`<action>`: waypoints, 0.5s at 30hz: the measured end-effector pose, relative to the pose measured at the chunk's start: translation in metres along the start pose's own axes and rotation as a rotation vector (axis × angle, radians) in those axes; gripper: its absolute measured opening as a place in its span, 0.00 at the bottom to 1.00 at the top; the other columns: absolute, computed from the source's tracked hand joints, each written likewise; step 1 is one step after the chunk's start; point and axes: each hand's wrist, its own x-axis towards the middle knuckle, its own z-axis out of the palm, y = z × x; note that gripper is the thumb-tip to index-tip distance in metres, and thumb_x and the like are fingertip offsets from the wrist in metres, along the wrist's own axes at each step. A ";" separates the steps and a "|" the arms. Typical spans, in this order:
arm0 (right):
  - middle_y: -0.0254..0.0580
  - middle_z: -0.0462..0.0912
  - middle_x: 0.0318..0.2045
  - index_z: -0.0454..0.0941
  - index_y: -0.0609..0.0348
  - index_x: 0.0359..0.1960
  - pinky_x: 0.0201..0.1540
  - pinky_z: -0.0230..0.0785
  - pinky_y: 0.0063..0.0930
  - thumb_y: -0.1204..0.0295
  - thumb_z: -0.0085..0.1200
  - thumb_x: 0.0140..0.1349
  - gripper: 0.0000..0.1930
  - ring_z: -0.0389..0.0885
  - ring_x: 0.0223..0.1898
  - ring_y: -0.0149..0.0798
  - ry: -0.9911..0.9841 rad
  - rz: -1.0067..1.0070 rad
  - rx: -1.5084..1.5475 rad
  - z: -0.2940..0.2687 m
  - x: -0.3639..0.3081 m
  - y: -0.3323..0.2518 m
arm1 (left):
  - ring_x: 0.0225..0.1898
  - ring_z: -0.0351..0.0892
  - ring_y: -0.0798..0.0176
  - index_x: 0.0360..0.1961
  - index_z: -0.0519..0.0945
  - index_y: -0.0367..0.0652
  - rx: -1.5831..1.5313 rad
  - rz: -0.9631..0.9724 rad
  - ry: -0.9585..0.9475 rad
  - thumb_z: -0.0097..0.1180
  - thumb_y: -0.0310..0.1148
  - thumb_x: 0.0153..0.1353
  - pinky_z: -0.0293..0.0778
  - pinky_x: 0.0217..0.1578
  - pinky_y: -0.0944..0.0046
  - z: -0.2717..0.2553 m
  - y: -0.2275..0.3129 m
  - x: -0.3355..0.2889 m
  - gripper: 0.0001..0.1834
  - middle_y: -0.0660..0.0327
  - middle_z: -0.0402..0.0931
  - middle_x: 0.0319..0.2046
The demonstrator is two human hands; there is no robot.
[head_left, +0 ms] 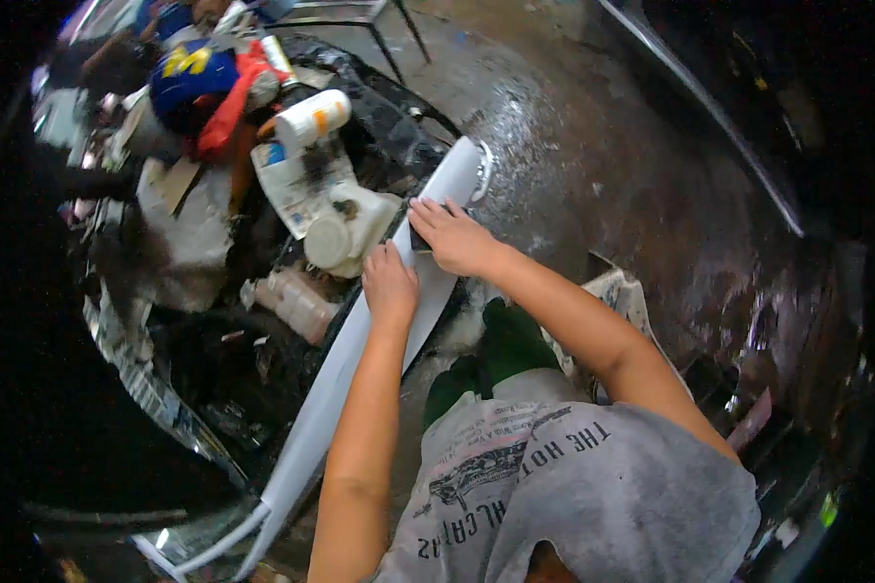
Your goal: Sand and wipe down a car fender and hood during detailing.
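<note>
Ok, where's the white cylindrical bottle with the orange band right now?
In the head view, the white bottle lies on its side at upper left, atop the clutter pile, just right of the red cloth and above the white jug.

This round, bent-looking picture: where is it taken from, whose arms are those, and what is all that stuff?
It comes from a wide camera worn on a person's head, looking down, so straight edges bend near the rim. The two bare arms are that person's own. The left hand presses flat on a long white panel that runs slantwise. The right hand rests higher on the same panel, over something small and dark that I cannot identify. Left of the panel lies a heap: a white plastic jug, a white bottle, a clear bottle and a blue cap. The floor looks wet.
</note>
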 end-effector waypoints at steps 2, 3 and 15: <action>0.53 0.57 0.75 0.59 0.66 0.71 0.75 0.45 0.55 0.73 0.45 0.61 0.34 0.53 0.76 0.49 -0.047 -0.073 -0.077 0.011 0.005 -0.020 | 0.55 0.72 0.44 0.56 0.73 0.35 -0.040 -0.084 -0.015 0.63 0.32 0.57 0.70 0.55 0.47 -0.016 -0.022 -0.025 0.26 0.50 0.73 0.51; 0.53 0.57 0.75 0.59 0.66 0.71 0.75 0.45 0.55 0.71 0.46 0.61 0.34 0.53 0.76 0.49 -0.089 -0.109 -0.134 0.017 0.008 -0.030 | 0.55 0.72 0.44 0.55 0.74 0.36 -0.077 -0.137 -0.059 0.63 0.32 0.57 0.71 0.55 0.47 -0.021 -0.035 -0.039 0.25 0.50 0.73 0.50; 0.50 0.63 0.72 0.65 0.62 0.68 0.75 0.46 0.52 0.65 0.44 0.65 0.29 0.57 0.75 0.49 -0.306 -0.337 -0.324 0.049 0.014 -0.153 | 0.56 0.72 0.47 0.54 0.76 0.38 -0.091 -0.363 0.040 0.58 0.28 0.59 0.72 0.56 0.49 -0.045 -0.160 -0.209 0.21 0.52 0.74 0.50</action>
